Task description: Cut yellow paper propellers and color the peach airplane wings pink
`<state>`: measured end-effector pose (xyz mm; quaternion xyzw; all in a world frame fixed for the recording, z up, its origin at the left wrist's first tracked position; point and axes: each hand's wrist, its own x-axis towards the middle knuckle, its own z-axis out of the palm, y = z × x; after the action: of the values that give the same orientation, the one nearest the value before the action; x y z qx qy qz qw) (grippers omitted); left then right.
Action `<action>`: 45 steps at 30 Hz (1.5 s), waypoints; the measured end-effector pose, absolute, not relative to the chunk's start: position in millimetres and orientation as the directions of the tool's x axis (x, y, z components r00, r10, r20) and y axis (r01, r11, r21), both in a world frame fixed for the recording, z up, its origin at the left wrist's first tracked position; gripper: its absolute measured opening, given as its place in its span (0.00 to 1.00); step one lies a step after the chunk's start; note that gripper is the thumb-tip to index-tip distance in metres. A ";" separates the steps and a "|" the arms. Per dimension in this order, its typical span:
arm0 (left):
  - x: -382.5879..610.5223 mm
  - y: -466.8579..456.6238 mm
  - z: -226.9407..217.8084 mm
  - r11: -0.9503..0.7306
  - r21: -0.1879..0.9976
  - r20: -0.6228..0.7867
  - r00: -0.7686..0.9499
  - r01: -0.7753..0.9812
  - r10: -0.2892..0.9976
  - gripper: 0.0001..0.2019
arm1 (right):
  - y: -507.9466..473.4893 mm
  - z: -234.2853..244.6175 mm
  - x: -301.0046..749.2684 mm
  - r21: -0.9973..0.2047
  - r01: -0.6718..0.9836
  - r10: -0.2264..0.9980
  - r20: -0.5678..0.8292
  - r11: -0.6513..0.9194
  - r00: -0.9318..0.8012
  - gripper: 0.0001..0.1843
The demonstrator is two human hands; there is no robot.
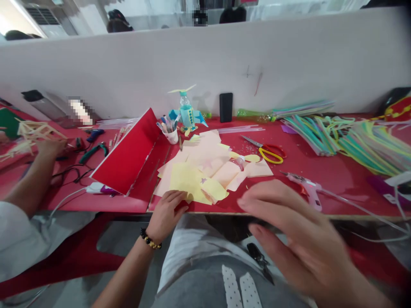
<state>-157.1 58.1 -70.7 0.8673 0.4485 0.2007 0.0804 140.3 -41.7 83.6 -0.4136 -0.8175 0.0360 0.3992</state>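
Note:
My left hand (166, 214), with a beaded bracelet at the wrist, lies at the table's front edge. Its fingers are stretched onto the corner of a yellow paper sheet (181, 177), thumb apart. Raised close to the camera on the right, my right hand (289, 231) is slightly blurred and holds nothing, its thumb spread from the fingers. Between and beyond the hands is a pile of pale pink paper (205, 149) with cut pieces on top. Scissors with yellow and red handles (269, 153) lie right of the pile. Nearest my right hand is a pink glue gun (308, 188).
Behind the paper stand a decorated bottle model (187, 113), a cup of pens (171, 134) and a black phone-like slab (226, 107). A red folded board (128, 149) leans at left, beside a co-worker's hand (53, 147). Coloured strips (369, 143) cover the right side.

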 end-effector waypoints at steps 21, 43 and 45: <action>-187.2 65.0 -74.0 -0.606 0.137 0.270 0.559 0.784 0.784 0.11 | 32.9 -54.0 116.5 0.151 0.839 0.700 0.487 0.522 -0.523 0.17; -164.9 31.7 -77.9 -0.764 0.262 0.501 0.593 0.590 0.630 0.09 | 20.0 -69.8 109.4 -0.297 0.745 0.774 0.457 0.597 -0.439 0.10; -164.5 31.0 -80.9 -0.746 0.309 0.478 0.581 0.590 0.658 0.14 | 21.8 -71.3 108.7 -0.395 0.717 0.805 0.433 0.574 -0.405 0.07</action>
<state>-164.5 31.0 -80.9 0.8873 0.3518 0.2926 0.0580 108.7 21.8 -71.3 -0.4558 -0.8351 0.0734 0.2992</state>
